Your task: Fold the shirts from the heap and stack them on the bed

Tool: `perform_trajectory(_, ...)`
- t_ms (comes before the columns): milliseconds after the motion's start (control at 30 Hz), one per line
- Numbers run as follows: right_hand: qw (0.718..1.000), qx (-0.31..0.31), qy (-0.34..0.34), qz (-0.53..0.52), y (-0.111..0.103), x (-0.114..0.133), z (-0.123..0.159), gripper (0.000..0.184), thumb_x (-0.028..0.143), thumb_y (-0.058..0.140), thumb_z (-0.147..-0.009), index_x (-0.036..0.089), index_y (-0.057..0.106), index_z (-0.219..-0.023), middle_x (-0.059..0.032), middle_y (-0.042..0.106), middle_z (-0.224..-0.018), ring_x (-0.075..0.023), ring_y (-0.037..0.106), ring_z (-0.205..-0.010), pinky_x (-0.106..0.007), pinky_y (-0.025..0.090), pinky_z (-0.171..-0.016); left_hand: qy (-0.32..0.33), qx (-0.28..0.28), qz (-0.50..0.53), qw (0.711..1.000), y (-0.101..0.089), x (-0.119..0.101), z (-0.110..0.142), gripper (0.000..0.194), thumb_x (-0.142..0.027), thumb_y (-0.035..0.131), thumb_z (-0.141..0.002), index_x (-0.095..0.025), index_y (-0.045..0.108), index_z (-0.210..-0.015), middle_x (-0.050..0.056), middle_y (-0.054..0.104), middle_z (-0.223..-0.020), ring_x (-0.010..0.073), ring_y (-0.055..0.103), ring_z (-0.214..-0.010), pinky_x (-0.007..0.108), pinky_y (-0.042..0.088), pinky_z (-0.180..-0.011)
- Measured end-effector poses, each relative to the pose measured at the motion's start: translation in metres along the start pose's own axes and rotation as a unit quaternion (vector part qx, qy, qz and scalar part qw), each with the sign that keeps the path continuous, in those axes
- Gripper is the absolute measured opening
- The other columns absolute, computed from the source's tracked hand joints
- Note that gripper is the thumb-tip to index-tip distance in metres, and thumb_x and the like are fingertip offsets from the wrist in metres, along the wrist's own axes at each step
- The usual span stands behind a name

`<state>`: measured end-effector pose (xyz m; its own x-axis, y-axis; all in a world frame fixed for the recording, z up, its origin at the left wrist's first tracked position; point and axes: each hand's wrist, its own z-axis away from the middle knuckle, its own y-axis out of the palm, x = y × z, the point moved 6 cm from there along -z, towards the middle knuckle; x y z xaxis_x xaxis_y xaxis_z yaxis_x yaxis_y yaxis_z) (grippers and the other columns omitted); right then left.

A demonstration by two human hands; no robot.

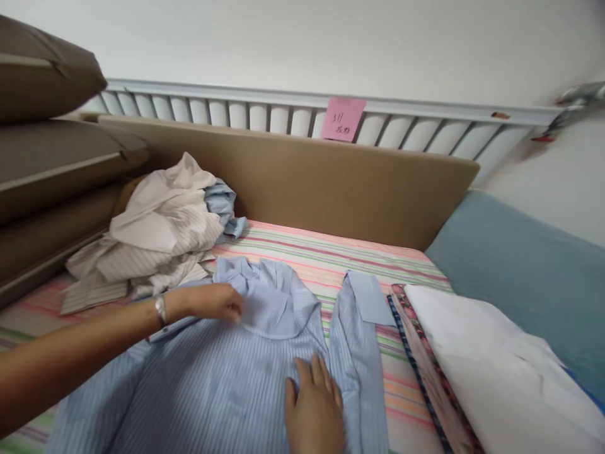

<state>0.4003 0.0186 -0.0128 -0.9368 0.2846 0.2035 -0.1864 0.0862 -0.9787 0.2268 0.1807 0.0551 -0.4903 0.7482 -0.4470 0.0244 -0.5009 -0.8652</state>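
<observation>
A light blue striped shirt (227,378) lies spread on the striped bedsheet, its collar end away from me and its right-side sleeve (363,372) folded down alongside the body. My left hand (220,302), with a silver bracelet at the wrist, is over the shirt just below the collar. Its fingers are curled and slightly blurred; what they may hold is hidden. Flat on the right part of the shirt rests my right hand (314,403), fingers stretched out and holding nothing.
A heap of crumpled white and striped clothes (161,227) sits at the back left, beside stacked brown cushions (51,151). To the right lies a stack of folded fabrics with white on top (496,359). A brown padded board (302,183) and a radiator (259,116) bound the back.
</observation>
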Motion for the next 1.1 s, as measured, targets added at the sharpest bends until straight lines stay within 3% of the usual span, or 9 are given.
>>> perform_trajectory(133, 1.000, -0.028, -0.001, 0.013, 0.003, 0.001, 0.001, 0.039, 0.027, 0.043, -0.083, 0.019, 0.063, -0.116, -0.0169, 0.052, -0.131, -0.0311, 0.046, -0.123, -0.047, 0.038, -0.098, -0.136, -0.163, -0.053, 0.976, -0.038, 0.030, -0.035, 0.021, -0.025, 0.049, -0.085, -0.019, 0.069, -0.089, 0.002, 0.070, -0.088, 0.0140, 0.062, -0.080, 0.020, 0.042, -0.073)
perform_trajectory(200, 0.999, -0.043, 0.002, 0.024, 0.002, 0.002, 0.002, 0.037, 0.025, 0.045, -0.082, 0.019, 0.064, -0.114, -0.0162, 0.053, -0.130, -0.0306, 0.048, -0.122, -0.046, 0.039, -0.098, -0.213, -0.203, -0.085, 0.952, -0.050, 0.048, -0.060, 0.024, -0.024, 0.048, -0.085, -0.017, 0.068, -0.096, 0.007, 0.069, -0.099, 0.0167, 0.061, -0.090, 0.023, 0.042, -0.079)
perform_trajectory(300, 0.999, -0.046, 0.006, 0.026, 0.002, 0.002, 0.001, 0.036, 0.023, 0.046, -0.081, 0.020, 0.065, -0.112, -0.0155, 0.054, -0.129, -0.0298, 0.048, -0.122, -0.046, 0.038, -0.098, -0.286, -0.193, -0.109, 0.932, -0.053, 0.072, -0.098, 0.028, -0.024, 0.053, -0.081, -0.013, 0.066, -0.102, 0.015, 0.066, -0.106, 0.0223, 0.060, -0.099, 0.027, 0.043, -0.082)
perform_trajectory(467, 0.999, -0.041, 0.010, -0.005, 0.003, 0.000, 0.000, 0.036, 0.022, 0.046, -0.081, 0.022, 0.065, -0.111, -0.0141, 0.053, -0.131, -0.0288, 0.046, -0.124, -0.045, 0.037, -0.099, -0.322, -0.087, -0.127, 0.934, -0.048, 0.094, -0.137, 0.029, -0.026, 0.074, -0.061, -0.011, 0.071, -0.086, 0.016, 0.070, -0.091, 0.0250, 0.065, -0.086, 0.028, 0.047, -0.074)
perform_trajectory(567, 0.998, -0.042, 0.023, -0.038, 0.003, -0.003, 0.000, 0.036, 0.022, 0.047, -0.080, 0.023, 0.065, -0.111, -0.0131, 0.052, -0.132, -0.0276, 0.044, -0.126, -0.044, 0.035, -0.101, -0.296, -0.036, -0.135, 0.945, -0.049, 0.093, -0.146, 0.021, -0.022, 0.077, -0.055, -0.014, 0.071, -0.073, 0.009, 0.071, -0.078, 0.0219, 0.065, -0.077, 0.026, 0.048, -0.071)
perform_trajectory(667, 0.996, -0.044, 0.038, -0.068, 0.003, -0.004, 0.001, 0.035, 0.024, 0.047, -0.080, 0.025, 0.065, -0.111, -0.0119, 0.051, -0.133, -0.0268, 0.043, -0.126, -0.044, 0.034, -0.102, -0.271, -0.030, -0.146, 0.951, -0.057, 0.088, -0.152, 0.018, -0.016, 0.075, -0.052, -0.018, 0.070, -0.070, 0.003, 0.070, -0.071, 0.0196, 0.064, -0.075, 0.024, 0.048, -0.069)
perform_trajectory(867, 0.995, -0.034, 0.044, -0.085, 0.003, -0.004, 0.001, 0.035, 0.025, 0.046, -0.082, 0.024, 0.065, -0.111, -0.0123, 0.050, -0.135, -0.0268, 0.041, -0.128, -0.044, 0.032, -0.104, -0.249, -0.148, -0.158, 0.944, -0.071, 0.074, -0.158, 0.025, -0.007, 0.051, -0.074, -0.015, 0.069, -0.088, 0.011, 0.068, -0.095, 0.0212, 0.061, -0.096, 0.028, 0.044, -0.084)
perform_trajectory(1000, 0.995, -0.037, 0.040, -0.088, 0.003, -0.004, 0.001, 0.035, 0.024, 0.045, -0.082, 0.023, 0.065, -0.111, -0.0128, 0.050, -0.135, -0.0278, 0.042, -0.127, -0.046, 0.033, -0.103, -0.264, -0.234, -0.141, 0.925, -0.062, 0.053, -0.149, 0.041, -0.002, 0.033, -0.081, -0.007, 0.058, -0.113, 0.020, 0.060, -0.113, 0.0225, 0.057, -0.106, 0.031, 0.041, -0.090)
perform_trajectory(1100, 0.994, -0.043, 0.034, -0.091, 0.002, -0.003, 0.002, 0.035, 0.024, 0.045, -0.082, 0.023, 0.065, -0.111, -0.0127, 0.050, -0.135, -0.0284, 0.042, -0.127, -0.047, 0.033, -0.103, -0.251, -0.248, -0.112, 0.929, -0.047, 0.029, -0.150, 0.039, -0.010, 0.032, -0.085, -0.010, 0.056, -0.115, 0.017, 0.060, -0.114, 0.0214, 0.056, -0.109, 0.030, 0.040, -0.092)
